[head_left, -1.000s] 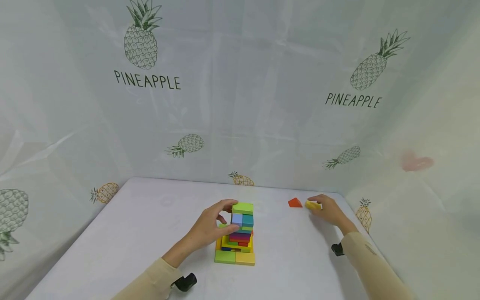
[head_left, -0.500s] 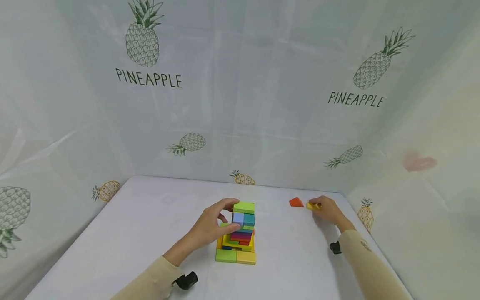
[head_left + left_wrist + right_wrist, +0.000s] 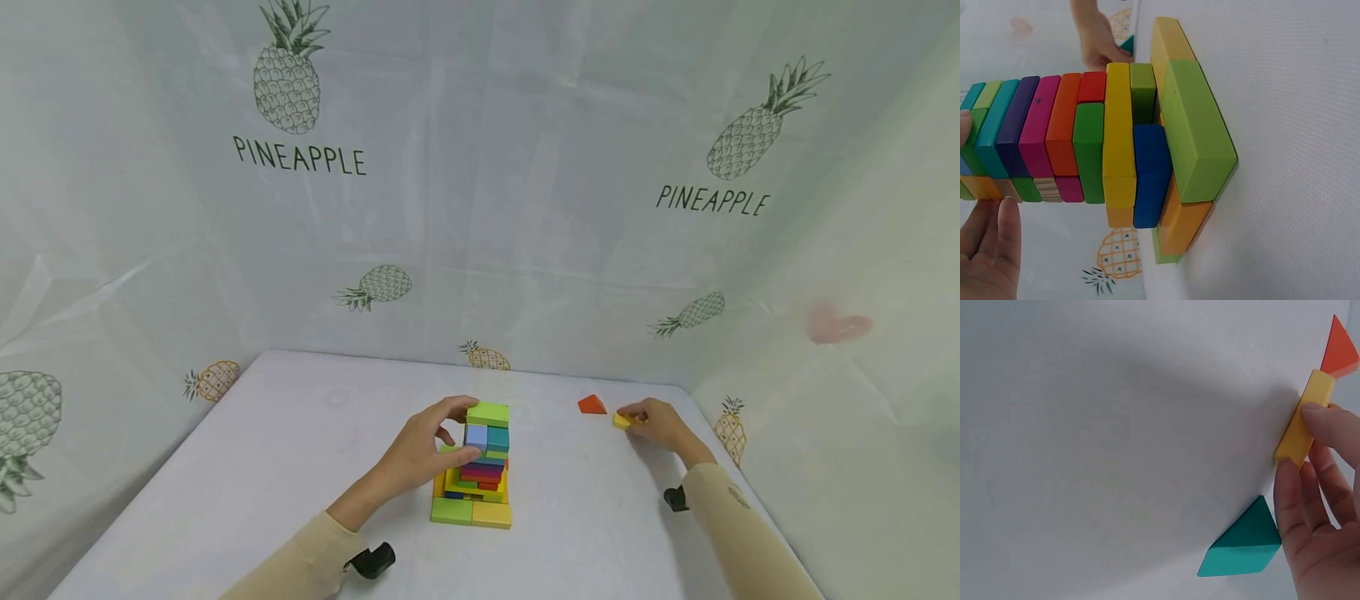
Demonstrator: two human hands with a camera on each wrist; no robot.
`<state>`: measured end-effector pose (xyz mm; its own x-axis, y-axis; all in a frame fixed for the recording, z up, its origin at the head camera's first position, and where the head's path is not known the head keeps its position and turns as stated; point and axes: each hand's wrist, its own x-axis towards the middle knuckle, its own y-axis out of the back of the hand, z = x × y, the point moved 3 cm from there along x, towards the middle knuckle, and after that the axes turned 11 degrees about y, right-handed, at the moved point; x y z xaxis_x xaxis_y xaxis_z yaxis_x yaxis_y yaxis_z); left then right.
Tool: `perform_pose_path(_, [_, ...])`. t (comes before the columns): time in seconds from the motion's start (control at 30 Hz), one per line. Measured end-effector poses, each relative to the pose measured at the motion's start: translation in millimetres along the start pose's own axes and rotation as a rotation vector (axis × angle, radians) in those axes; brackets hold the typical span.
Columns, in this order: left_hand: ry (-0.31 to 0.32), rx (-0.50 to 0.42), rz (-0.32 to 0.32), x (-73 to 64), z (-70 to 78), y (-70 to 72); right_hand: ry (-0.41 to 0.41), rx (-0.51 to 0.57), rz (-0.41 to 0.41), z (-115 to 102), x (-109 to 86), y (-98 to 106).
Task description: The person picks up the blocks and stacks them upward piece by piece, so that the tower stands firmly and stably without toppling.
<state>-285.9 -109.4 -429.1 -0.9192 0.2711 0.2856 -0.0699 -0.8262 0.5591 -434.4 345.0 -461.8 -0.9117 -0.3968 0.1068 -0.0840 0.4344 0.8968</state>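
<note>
In the head view, a tower of colourful wooden blocks stands upright on the table. My left hand holds it near the top, thumb across the front and fingers at its left and back. The left wrist view shows the tower's lower layers, with a fingertip close beside it. At the right, my right hand pinches a yellow block between thumb and fingers, low at the table. Beyond that block lies a red-orange triangular block. A teal triangular block lies by the right fingers.
A white cloth covers the table. Behind and beside it hangs a pale curtain printed with pineapples. The tower's base is wider, with green and yellow blocks lying flat.
My right hand has closed further round the yellow block and drawn it slightly toward me, and less of it shows. My left hand and the tower stay in place.
</note>
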Motion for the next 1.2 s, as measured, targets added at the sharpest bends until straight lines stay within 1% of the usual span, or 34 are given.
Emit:
perform_pose_path(0.2, [0.0,0.003,0.003,-0.4,0.7,-0.2,0.003,0.027,-0.003,1.8,-5.2,-5.0])
perform_pose_path(0.37, [-0.008,0.006,0.002,-0.2,0.5,-0.4,0.017,0.023,-0.01,-7.5,-11.4,-9.1])
perform_pose_path(0.6, [-0.003,0.003,0.006,-0.6,-0.5,-0.3,0.165,-0.024,-0.009,-28.8,-20.8,-12.8])
perform_pose_path(0.7, [-0.005,0.002,0.003,-0.8,0.2,0.0,0.203,-0.061,-0.001,-35.6,-24.4,-15.2])
perform_pose_path(0.77, [-0.007,-0.001,-0.002,-0.4,0.5,-0.9,0.247,-0.077,0.005,-42.6,-27.5,-15.5])
perform_pose_path(0.83, [-0.009,0.0,-0.004,-0.1,0.7,-1.6,0.308,-0.077,0.029,-54.6,-30.9,-13.7])
perform_pose_path(0.9, [-0.016,0.003,-0.002,0.3,0.6,-2.1,0.388,-0.062,0.07,-72.3,-34.7,-9.9])
perform_pose_path(0.97, [-0.019,0.008,0.003,0.5,0.0,-2.3,0.486,-0.036,0.106,-95.0,-38.8,-3.6])
perform_pose_path(1.07, [-0.018,0.011,0.01,0.7,-1.4,-2.3,0.592,0.002,0.146,-134.6,-44.6,6.3])
perform_pose_path(1.13, [-0.008,0.009,0.009,0.9,-2.5,-2.4,0.619,0.013,0.144,-161.2,-47.5,11.9])
perform_pose_path(1.2, [-0.003,0.008,0.011,1.1,-3.2,-2.8,0.621,0.023,0.128,-185.9,-49.8,15.3])
